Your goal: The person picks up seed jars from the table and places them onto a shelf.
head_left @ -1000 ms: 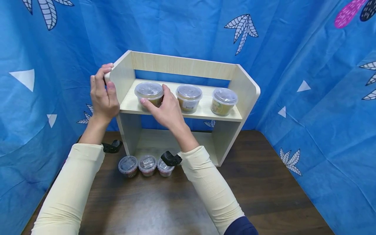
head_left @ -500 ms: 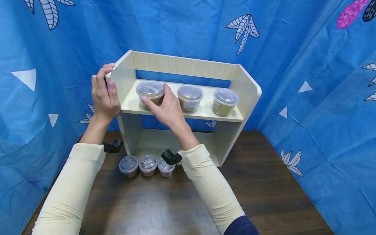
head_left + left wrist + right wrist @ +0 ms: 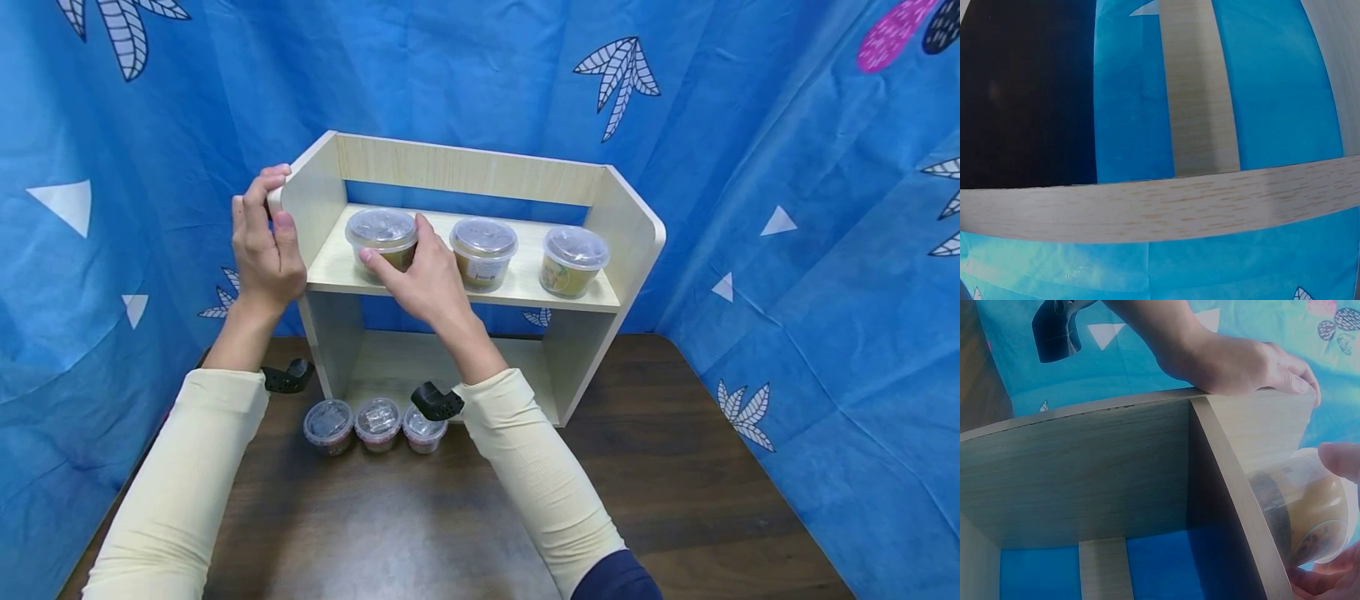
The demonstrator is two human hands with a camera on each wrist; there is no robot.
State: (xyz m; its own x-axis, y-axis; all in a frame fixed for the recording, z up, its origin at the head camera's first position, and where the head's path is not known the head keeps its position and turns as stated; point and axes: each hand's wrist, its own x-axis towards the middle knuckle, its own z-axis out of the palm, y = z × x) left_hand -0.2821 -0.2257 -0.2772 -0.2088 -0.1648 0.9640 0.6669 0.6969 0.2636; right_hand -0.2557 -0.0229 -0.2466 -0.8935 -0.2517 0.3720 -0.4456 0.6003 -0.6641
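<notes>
Beyond three small lidded cups [image 3: 378, 421] on the dark table [image 3: 330, 517], the right hand [image 3: 429, 279] gripped the leftmost tub [image 3: 381, 229] on the rack's upper shelf [image 3: 528, 267], and the left hand [image 3: 266, 242] held the left side panel [image 3: 317, 204], before a blue curtain [image 3: 465, 75].

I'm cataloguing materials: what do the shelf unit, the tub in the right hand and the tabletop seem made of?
Shelf unit: wood or wood-look laminated board, pale, satin; fine grain streaks. Tub: probably clear plastic, glossy; partly see-through, bright glints. Tabletop: dark wood or wood-effect laminate, semi-gloss; faint grain, soft reflections.
</notes>
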